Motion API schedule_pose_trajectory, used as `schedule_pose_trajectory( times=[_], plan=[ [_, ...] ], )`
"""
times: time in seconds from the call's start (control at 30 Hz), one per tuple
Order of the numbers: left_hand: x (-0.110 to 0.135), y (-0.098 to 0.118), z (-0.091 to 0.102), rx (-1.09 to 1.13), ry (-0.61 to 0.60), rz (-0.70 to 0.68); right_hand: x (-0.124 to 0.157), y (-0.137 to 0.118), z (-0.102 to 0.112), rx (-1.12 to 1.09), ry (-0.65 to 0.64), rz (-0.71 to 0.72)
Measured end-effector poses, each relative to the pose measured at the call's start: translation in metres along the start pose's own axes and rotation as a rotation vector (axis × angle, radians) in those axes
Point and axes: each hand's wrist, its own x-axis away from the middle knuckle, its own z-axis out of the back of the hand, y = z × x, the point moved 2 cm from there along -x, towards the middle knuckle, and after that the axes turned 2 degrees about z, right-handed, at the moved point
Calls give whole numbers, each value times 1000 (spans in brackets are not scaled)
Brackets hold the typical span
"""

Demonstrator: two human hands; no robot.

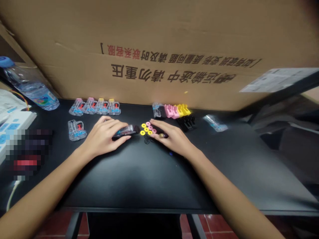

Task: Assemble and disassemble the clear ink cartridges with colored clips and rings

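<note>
My left hand [107, 134] is closed around a clear plastic clip-like part with a black end [131, 129], which lies at the table surface. Just right of it is a cluster of yellow washers [146, 129] and pink washers [149, 128], with thin black rings [147, 140] below them. My right hand [171, 136] reaches toward these washers, index fingertip and thumb apart at their right edge. A small brown, gold-tinted rod-like piece [163, 135] shows at its thumb; most of that piece is hidden by the hand.
Clear plastic assemblies [96, 107] stand in a row at the back left, another [76, 130] nearer. Behind the right hand are pink pieces [171, 111], yellow pieces [183, 109] and black pieces [186, 122]. A cardboard box [159, 39] walls the back. A water bottle [35, 88] leans left.
</note>
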Motion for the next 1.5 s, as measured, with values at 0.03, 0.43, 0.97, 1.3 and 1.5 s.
schedule_pose_trajectory(
  times=[0.03,0.43,0.97,1.3,1.5],
  plan=[
    [0,1,0,2,-3,0,0,-2,1,9,31,13],
    [3,23,-14,208,-141,-44,6,-64,-15,-95,139,216],
    [1,12,1,625,-130,161,7,-51,-14,-107,106,211],
    [3,12,-12,725,-341,234,3,-62,6,-248,328,133],
    [4,13,-19,745,-386,328,4,-64,5,-556,434,-35]
  ],
)
